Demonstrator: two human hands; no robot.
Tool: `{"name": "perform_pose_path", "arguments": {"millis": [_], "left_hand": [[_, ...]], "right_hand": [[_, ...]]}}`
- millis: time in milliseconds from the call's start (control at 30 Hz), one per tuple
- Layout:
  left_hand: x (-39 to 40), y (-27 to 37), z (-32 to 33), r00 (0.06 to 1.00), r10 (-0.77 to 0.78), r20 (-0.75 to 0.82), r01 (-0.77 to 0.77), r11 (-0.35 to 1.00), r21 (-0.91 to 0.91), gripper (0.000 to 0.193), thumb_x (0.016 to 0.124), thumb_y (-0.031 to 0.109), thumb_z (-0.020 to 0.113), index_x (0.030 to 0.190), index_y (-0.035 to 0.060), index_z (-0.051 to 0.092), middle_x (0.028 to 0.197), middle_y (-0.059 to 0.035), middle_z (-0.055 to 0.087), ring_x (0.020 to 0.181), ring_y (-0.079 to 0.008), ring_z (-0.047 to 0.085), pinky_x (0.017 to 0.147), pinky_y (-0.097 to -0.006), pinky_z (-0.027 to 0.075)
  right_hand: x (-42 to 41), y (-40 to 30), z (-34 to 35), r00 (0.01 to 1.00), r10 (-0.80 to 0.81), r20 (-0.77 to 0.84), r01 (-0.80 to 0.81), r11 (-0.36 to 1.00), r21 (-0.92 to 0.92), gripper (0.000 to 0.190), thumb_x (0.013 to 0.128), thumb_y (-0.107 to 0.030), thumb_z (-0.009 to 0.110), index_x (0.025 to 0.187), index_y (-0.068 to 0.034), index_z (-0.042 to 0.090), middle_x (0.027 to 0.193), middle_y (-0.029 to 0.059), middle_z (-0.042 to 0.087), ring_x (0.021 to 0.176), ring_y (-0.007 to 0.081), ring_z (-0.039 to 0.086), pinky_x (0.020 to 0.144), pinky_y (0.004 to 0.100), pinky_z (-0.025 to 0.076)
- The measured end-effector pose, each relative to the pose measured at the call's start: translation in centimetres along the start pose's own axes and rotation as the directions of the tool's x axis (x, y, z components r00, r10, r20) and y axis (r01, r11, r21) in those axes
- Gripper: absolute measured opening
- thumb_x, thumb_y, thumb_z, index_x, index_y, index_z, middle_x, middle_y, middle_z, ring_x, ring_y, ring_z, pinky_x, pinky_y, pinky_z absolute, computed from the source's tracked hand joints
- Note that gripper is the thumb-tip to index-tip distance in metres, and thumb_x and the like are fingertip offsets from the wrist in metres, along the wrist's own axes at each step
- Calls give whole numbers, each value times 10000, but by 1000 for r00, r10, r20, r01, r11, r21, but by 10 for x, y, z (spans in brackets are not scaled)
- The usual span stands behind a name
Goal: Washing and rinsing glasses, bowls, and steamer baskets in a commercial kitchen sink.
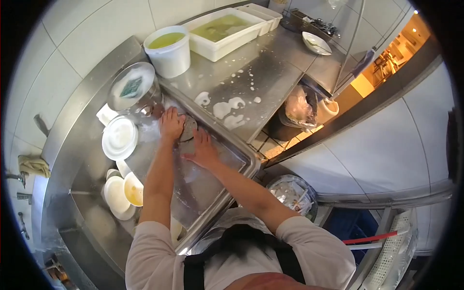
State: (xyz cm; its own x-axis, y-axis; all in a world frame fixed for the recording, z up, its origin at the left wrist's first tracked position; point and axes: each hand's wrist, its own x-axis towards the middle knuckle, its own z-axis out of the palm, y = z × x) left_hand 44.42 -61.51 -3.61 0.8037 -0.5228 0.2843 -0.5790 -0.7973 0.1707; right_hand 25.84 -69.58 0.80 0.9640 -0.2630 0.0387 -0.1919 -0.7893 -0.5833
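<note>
A round grey disc (189, 129) lies between my two hands, against the inner far side of the stainless steel sink (250, 154); what it is exactly I cannot tell. My left hand (172, 123) lies palm down at its left edge, fingers pointing away from me. On the near right, my right hand (203, 149) is spread, its fingertips at the disc and its thumb out to the left. Neither hand is plainly closed around anything. Just beyond my left hand stands a steel pot (134, 85) of suds with a green scouring pad (132, 87) in it.
White bowls and plates (119, 138) are left of my arms, one dish (134, 190) with yellow liquid. A white bucket (167, 50) and tubs (222, 32) of greenish liquid stand on the steel counter (268, 69), spotted with foam. Bagged bins (294, 192) are at right.
</note>
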Motion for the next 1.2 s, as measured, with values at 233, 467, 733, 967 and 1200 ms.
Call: {"name": "perform_pose_path", "arguments": {"millis": [233,467,733,967,1200], "left_hand": [[-93,46,-25,984,-172,48,179,938,-298,435,856,280,483,1207,23,500,1270,-139,466,1133,-323,450,955,-444,355],[-231,-19,-60,388,-845,-369,569,534,-625,390,875,233,489,1149,-42,532,1112,-166,568,1102,-299,489,947,-379,371],[-297,35,-96,314,-920,235,6,-245,-969,303,818,53,490,1113,-9,523,1044,-95,585,946,-191,568,809,-324,469],[-218,50,-136,403,-898,-177,-121,139,-983,301,776,28,572,1073,-5,535,998,-65,587,870,-147,555,773,-278,451],[-120,31,-48,502,-862,73,123,-12,-992,231,767,85,613,987,23,580,783,-14,579,700,-104,520,650,-232,431]], "right_hand": [[3,11,0,988,-130,-88,122,989,-84,629,846,-403,499,1341,-53,334,1346,185,360,1220,342,365,992,476,287],[-36,-53,65,902,-401,-158,376,912,-166,499,853,-313,483,1279,-62,415,1217,139,485,1158,305,421,956,467,316],[-61,-87,104,839,-507,196,372,798,474,424,867,-293,474,1237,-85,471,1131,121,554,1071,316,476,894,474,359],[1,-113,53,716,-606,-346,677,481,558,424,830,-314,576,1175,-79,504,1118,163,516,1018,334,475,907,471,348],[119,-15,42,609,-784,-117,677,438,591,393,789,-226,646,1117,-55,513,1034,170,520,977,340,494,838,412,414]]}}
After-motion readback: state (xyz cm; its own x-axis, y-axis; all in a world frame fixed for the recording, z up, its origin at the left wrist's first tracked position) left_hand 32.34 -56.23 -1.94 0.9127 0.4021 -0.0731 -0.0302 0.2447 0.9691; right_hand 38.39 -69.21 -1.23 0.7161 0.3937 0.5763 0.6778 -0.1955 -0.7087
